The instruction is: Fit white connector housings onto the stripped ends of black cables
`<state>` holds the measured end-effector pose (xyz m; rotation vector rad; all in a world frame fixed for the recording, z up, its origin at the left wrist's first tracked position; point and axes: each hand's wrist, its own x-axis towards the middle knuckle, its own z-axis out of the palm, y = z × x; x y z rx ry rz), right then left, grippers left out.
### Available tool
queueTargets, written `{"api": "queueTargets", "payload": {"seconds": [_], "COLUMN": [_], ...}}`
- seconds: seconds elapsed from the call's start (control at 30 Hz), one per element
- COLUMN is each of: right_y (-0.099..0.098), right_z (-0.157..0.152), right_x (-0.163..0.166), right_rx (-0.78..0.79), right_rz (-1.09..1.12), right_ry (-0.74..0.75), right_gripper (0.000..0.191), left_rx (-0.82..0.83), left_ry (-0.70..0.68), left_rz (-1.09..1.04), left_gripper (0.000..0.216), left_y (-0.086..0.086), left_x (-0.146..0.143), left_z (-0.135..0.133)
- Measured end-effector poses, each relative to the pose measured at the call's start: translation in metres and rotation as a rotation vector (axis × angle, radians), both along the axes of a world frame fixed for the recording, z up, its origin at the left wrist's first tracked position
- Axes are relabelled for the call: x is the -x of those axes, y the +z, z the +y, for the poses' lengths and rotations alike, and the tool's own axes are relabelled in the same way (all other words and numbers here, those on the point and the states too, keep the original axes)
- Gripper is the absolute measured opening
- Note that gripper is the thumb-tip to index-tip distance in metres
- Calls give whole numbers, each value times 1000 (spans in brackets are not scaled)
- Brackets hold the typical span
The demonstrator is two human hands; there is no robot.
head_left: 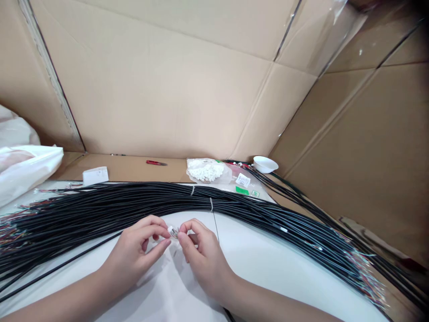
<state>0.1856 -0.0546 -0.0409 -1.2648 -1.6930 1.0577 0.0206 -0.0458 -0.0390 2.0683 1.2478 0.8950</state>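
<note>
My left hand (139, 250) and my right hand (201, 255) meet over the white table (268, 264), fingertips pinched together. Between them sits a small clear-white connector (173, 231), gripped by both hands. A single thin black cable (216, 226) runs from my right hand up to the big bundle of black cables (134, 205), which lies across the table just beyond my fingers. A second lone black cable (67, 264) trails off to the lower left.
A bag of white connectors (206, 171), a white bowl (265, 164), red cutters (156, 163), small labels (243, 180) and a white paper slip (95, 175) lie behind the bundle. Cardboard walls (167, 89) enclose the bench. White plastic bags (20, 165) sit at left.
</note>
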Motion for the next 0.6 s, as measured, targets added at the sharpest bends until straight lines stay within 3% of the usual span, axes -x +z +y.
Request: {"api": "queueTargets", "payload": {"seconds": [0.2, 0.37, 0.47, 0.6], "right_y": [3, 3, 5, 12], "right_z": [-1, -1, 0, 3], "right_x": [1, 2, 1, -2], "right_rx": [4, 51, 143, 321], "right_rz": [-2, 32, 88, 137], "right_ry": [13, 43, 65, 152], "right_gripper": [12, 11, 11, 11], "left_rx": [120, 394, 557, 639], "left_ry": [55, 30, 31, -47], "left_rz": [-75, -453, -625, -709], "left_gripper": [19, 23, 20, 27], "left_y": [-2, -9, -12, -14], "left_x": [-1, -2, -2, -2], "left_z": [3, 5, 9, 12]}}
